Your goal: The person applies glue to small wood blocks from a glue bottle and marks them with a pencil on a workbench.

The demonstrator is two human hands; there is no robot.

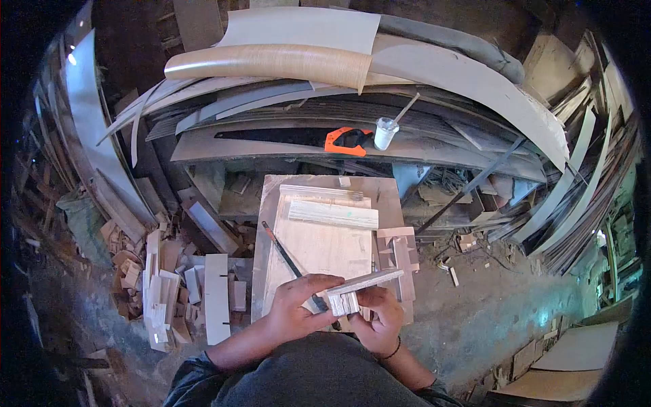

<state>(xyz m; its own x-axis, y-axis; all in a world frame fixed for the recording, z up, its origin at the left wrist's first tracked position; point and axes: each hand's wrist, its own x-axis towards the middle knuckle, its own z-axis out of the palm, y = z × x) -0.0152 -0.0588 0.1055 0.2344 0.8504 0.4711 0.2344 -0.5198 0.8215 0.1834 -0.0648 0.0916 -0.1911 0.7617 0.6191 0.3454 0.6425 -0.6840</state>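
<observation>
Close to my body, both hands hold pieces of plywood: a flat strip (369, 279) lying across a short block with layered edges (344, 304). My left hand (298, 306) grips them from the left, its thumb and fingers wrapped around the end. From the right, my right hand (381, 317) closes around the block under the strip. Below them is a worktable (271, 193) with a pale wooden panel (319, 247) on it. A long dark tool with a reddish end (283, 252) lies slanted beside my left hand. Two loose wooden strips (332, 214) rest toward the far side.
A bench behind carries a handsaw with an orange handle (347, 141) and a white cup with a stick (385, 133). Bent sheets and a wood-grain roll (264, 61) lie above it. Offcuts (163, 298) are piled on the left floor; notched pieces (397, 254) sit at the table's right edge.
</observation>
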